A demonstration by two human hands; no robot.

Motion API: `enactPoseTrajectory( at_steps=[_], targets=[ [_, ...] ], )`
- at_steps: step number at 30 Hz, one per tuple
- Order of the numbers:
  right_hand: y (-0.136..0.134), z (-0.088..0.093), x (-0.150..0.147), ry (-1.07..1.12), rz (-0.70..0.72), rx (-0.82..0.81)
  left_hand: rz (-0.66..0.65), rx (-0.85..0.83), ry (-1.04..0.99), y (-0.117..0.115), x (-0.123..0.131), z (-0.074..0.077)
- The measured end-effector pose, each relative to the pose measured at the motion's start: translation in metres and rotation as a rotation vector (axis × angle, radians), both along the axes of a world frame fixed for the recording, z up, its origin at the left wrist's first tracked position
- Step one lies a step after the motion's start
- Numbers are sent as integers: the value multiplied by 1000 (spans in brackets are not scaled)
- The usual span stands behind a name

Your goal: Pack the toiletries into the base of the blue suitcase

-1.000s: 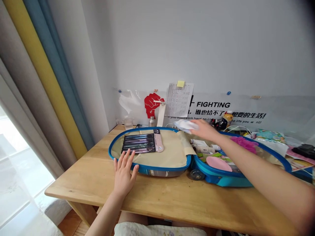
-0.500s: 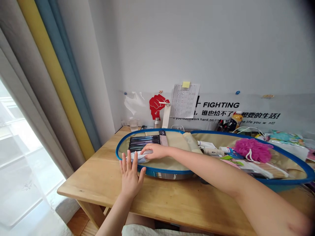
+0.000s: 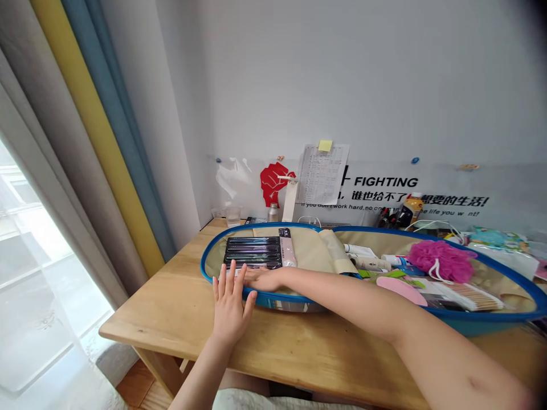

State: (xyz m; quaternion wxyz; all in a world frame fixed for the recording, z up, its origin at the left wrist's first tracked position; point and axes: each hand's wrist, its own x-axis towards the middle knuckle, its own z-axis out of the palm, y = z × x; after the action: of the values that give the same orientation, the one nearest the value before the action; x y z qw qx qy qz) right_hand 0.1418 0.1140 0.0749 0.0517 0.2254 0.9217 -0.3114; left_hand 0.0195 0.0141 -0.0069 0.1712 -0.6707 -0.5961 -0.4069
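The fingers of the right hand lie flat and pressed together on the beige lining of an open, blue-rimmed suitcase, just below a black pack of toothbrushes. A sliver of white shows at the fingertips, but I cannot tell whether they hold anything. The fingers of the left hand are spread wide, reaching over the near blue rim close beside the right fingertips, with the palm above the wooden worktop. Flat fingers like these should spread pressure evenly, while the left hand at the rim can steady the case against sliding. A pale pink packet lies beside the toothbrushes. The right forearm stretches along the near rim of the case's other half, which holds white tubes, a pink bath pouf and a pink oval pad. Beyond the case, an orange drink bottle stands against the wall.
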Motion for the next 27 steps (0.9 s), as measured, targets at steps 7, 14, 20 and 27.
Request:
enactPoseTrajectory(
  at_steps=[7, 14, 20, 27],
  targets=[
    [0, 15, 4, 55, -147, 53, -14, 22, 3, -1, -1, 2],
    [30, 74, 110, 196, -499, 270, -20, 19, -5, 0, -2, 1],
    [12, 87, 256, 20, -741, 322, -18, 10, -15, -2, -1, 2],
    [-39, 71, 326, -96, -747, 161, -21, 2, -24, -2, -2, 3]
  ],
)
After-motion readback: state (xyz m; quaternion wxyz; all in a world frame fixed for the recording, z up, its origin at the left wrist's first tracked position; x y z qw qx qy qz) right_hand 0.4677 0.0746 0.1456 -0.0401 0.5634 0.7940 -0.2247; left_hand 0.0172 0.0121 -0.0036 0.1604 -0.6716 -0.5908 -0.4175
